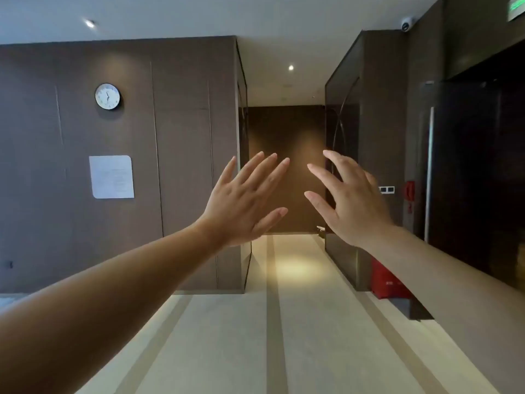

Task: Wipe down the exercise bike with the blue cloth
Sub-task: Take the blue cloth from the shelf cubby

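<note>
1. Beige floor (227,336) with darker stripes runs from the bottom edge toward the middle of the frame.
2. Two bare forearms reach in from the lower left and lower right corners.
3. At mid frame the left hand (241,206) and right hand (355,206) are raised with their backs to the camera, near each other but apart. The fingers of both are released, spread and straight, and hold nothing.
4. A red box (389,282) sits on the floor against a dark column at right.
5. On the brown panelled wall (184,137) at left hangs a white sheet (111,176), with a round clock (107,96) above it.
6. A dark door (468,166) with a tall handle (429,172) fills the right side.
7. A corridor (287,132) recedes at centre, with a ceiling spotlight (291,67) above it and a dome camera (406,25) in the upper right corner.
8. From this view I cannot tell where the exercise bike or the blue cloth is.
</note>
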